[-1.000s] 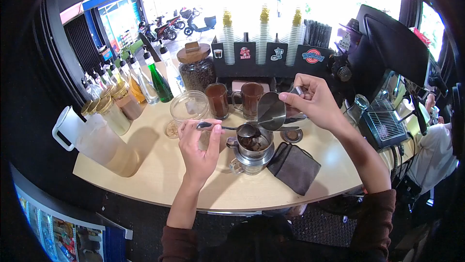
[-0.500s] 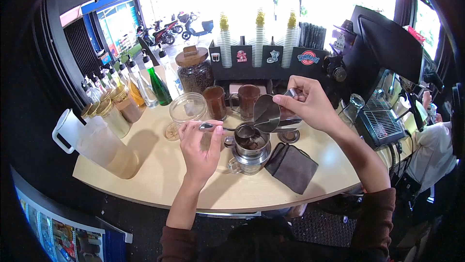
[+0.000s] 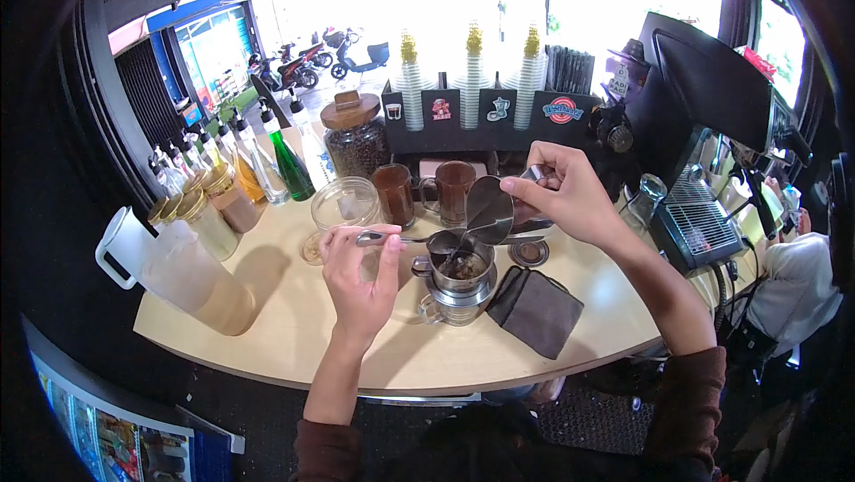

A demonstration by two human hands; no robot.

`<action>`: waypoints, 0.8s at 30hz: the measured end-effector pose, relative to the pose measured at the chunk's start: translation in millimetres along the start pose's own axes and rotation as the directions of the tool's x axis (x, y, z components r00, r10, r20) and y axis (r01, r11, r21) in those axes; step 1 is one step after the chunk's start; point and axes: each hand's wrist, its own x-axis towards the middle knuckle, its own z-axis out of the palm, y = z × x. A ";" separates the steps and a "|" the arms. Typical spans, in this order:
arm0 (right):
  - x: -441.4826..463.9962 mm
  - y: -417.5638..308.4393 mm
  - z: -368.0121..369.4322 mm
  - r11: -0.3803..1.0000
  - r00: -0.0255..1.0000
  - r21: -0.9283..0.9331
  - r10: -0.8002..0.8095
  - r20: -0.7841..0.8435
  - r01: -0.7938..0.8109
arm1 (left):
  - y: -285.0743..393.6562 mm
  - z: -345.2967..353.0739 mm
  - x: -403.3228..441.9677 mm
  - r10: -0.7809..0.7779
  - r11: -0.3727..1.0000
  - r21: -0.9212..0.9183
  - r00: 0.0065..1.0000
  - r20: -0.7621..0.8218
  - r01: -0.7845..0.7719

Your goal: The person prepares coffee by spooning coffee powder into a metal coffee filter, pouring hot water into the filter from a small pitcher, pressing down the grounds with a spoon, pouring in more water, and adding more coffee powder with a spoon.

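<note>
A metal drip coffee filter [image 3: 456, 284] sits on a glass mug [image 3: 434, 309] near the middle of the table, with dark wet coffee grounds inside. My left hand [image 3: 361, 281] pinches the handle of a metal spoon [image 3: 441, 243], its bowl held at the filter's rim. In my right hand [image 3: 567, 192] a metal pitcher [image 3: 490, 208] is tipped, its spout just above the spoon. A thin stream of liquid runs down into the filter. Beside the filter, to the right, are a folded dark cloth [image 3: 538, 313] and a round metal lid [image 3: 529, 253].
Two glass mugs of brown liquid, one [image 3: 393, 195] left of the other [image 3: 455, 190], stand behind the filter. A plastic pitcher [image 3: 200, 277] and several pump bottles [image 3: 287, 166] line the left side. A coffee bean jar [image 3: 356, 145] is behind; an espresso machine [image 3: 699, 224] stands right.
Liquid now shows streaming past the spoon into the filter, and the grounds look wetter. My left hand has shifted slightly down and left; my right hand has barely moved.
</note>
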 end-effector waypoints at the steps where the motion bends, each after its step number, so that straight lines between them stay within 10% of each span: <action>1: 1.5 2.2 -2.4 0.999 1.000 -0.027 -0.027 0.000 0.027 | -0.3 -1.7 0.9 -0.003 1.000 0.008 1.000 -0.010 0.003; 24: 11.2 -0.8 17.3 0.996 0.998 0.069 -0.057 0.019 0.056 | 0.1 -19.9 1.0 0.000 0.995 0.099 0.999 -0.041 0.004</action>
